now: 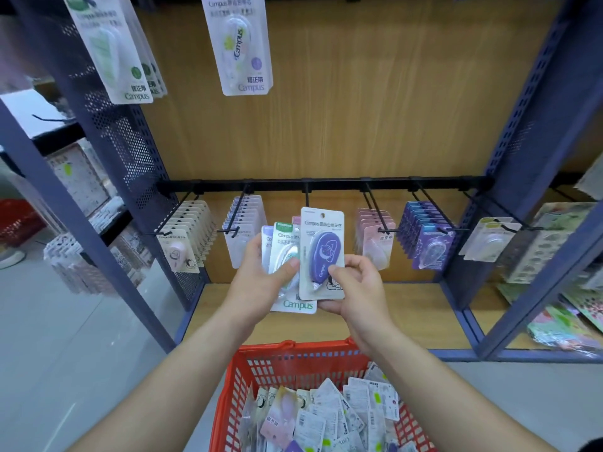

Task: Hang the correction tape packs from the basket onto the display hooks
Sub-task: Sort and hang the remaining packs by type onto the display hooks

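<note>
Correction tape packs (329,415): heaped in the red basket (293,349) at the bottom, mostly back side up. They overlap and are cut off by the lower edge, so they cannot be counted.
Purple pack (323,252): one, held upright in front of the lower shelf. Its hang hole sits just below the middle hook (306,197), not on it.
Right hand (355,288): pinches the purple pack at its lower right corner, thumb on the front, fingers curled behind and under.
Left hand (261,282): grips a fanned stack (287,252) just left of the purple pack, thumb across a green-topped card. At least three cards show; the rest hide behind one another.
Black rail (326,184): six hooks in a row. The middle one points toward the camera and its front end is lost behind the held packs.
Hook loads, left to right: pink-figure row (182,236), white row (244,223), pale pink row (375,236), blue-violet row (427,233) — each many cards deep, too tightly stacked to count. The far-right hook carries a clear pack (489,239); whether more hang behind it cannot be told.
Upper packs: two groups with tops cut off — a green group (111,50) several deep and one lilac pack (238,44).
Hard to make out: small print on the cards and the goods on the side shelves are blurred.
</note>
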`<action>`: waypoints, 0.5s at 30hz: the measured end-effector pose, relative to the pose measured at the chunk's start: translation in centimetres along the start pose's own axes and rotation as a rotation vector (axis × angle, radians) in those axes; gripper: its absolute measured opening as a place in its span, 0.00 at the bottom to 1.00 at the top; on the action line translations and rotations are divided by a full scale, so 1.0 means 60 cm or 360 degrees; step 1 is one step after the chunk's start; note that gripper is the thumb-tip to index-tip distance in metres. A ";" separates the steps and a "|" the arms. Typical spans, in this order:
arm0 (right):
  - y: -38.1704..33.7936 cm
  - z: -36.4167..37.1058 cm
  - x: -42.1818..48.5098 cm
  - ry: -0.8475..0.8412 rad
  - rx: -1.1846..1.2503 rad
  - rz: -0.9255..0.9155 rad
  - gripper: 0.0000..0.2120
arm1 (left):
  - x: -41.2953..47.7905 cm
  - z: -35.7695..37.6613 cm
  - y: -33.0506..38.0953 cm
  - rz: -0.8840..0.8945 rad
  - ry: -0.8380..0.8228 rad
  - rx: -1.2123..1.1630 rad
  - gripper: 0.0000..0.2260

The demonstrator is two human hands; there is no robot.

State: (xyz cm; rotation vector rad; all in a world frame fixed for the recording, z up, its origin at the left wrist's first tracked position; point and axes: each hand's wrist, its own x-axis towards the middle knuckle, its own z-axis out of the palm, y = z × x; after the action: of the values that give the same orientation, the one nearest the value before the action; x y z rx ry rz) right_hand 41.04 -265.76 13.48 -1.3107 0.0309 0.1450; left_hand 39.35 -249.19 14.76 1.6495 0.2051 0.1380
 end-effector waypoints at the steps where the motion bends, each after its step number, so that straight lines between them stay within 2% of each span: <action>1: -0.004 0.000 0.001 0.0007 0.0002 -0.0006 0.06 | 0.001 -0.005 0.004 0.0009 -0.0001 0.0003 0.25; 10: -0.039 0.016 0.002 -0.0090 -0.0005 0.0070 0.09 | -0.015 -0.014 0.043 0.0043 0.0071 -0.0057 0.15; 15: -0.065 0.042 -0.005 -0.0172 -0.0109 -0.0015 0.10 | -0.024 -0.040 0.075 0.0154 0.0142 -0.0035 0.15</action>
State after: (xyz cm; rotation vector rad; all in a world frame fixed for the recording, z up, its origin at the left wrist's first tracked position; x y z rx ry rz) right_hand 41.06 -264.35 17.92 -1.3691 -0.0730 0.2102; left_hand 37.66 -247.51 19.48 1.6336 0.1906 0.2867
